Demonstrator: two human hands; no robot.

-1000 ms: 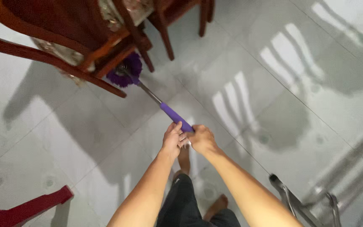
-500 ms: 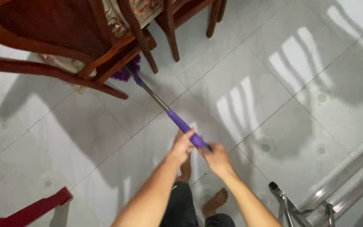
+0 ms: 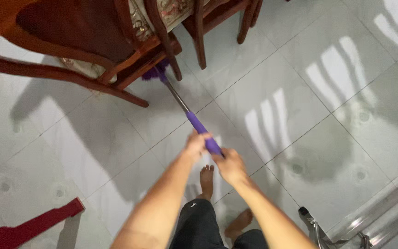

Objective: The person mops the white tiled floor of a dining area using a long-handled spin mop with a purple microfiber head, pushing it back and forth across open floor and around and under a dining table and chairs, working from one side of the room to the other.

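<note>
A mop with a metal pole and a purple grip (image 3: pixel 199 125) runs from my hands up and left across the tiled floor. Its purple head (image 3: pixel 155 72) lies under a dark wooden chair (image 3: pixel 77 34), partly hidden by the chair's legs. My left hand (image 3: pixel 196 144) is closed around the purple grip. Just behind it, my right hand (image 3: pixel 229 165) grips the end of the same handle. My bare feet (image 3: pixel 207 179) stand on the tiles below my hands.
A second wooden chair (image 3: pixel 217 18) stands at the top middle, beside a patterned cloth. A red wooden piece (image 3: pixel 28 226) lies at the bottom left. A metal frame (image 3: pixel 318 228) and a sliding-door track (image 3: pixel 388 212) sit at the bottom right. Light patches fall on the white tiles (image 3: pixel 328 92).
The mop head has been pushed farther under the chair, and both hands have moved forward along with the handle. The view has shifted slightly.
</note>
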